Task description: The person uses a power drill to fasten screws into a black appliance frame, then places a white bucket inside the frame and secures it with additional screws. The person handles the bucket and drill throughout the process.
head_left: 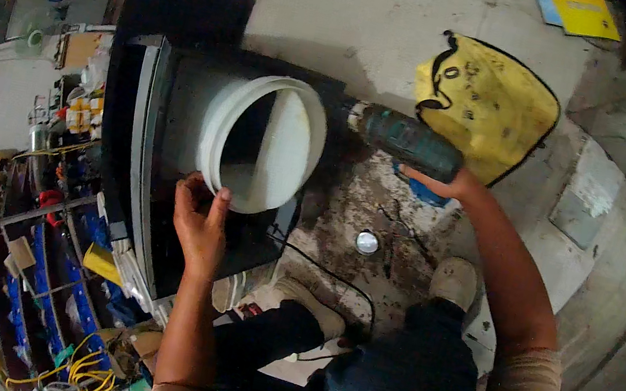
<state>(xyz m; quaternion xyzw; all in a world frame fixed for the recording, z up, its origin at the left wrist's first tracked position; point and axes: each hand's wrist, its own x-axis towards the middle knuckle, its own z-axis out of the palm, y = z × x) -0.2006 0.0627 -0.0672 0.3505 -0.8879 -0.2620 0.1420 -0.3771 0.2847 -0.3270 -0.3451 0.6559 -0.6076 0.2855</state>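
A white round collar (315,141), like a duct outlet, stands out from a dark box-shaped appliance (188,98) in front of me. My left hand (200,217) pinches the lower left of the collar's rim between thumb and fingers. To the right, my right hand (453,185) grips a dark green cordless drill (407,138) by its handle. The drill's nose points left, toward the appliance's right side; whether a bit touches anything is too dark to tell. A blue part (424,193) shows below the drill, under my hand.
A yellow bag (505,104) with black edging lies beyond the drill. On the stained floor sit a small silvery round object (366,243) and a black cable (332,274). At left stands a rack with blue bins (44,274) and coiled yellow wire (89,374). My shoes flank the work.
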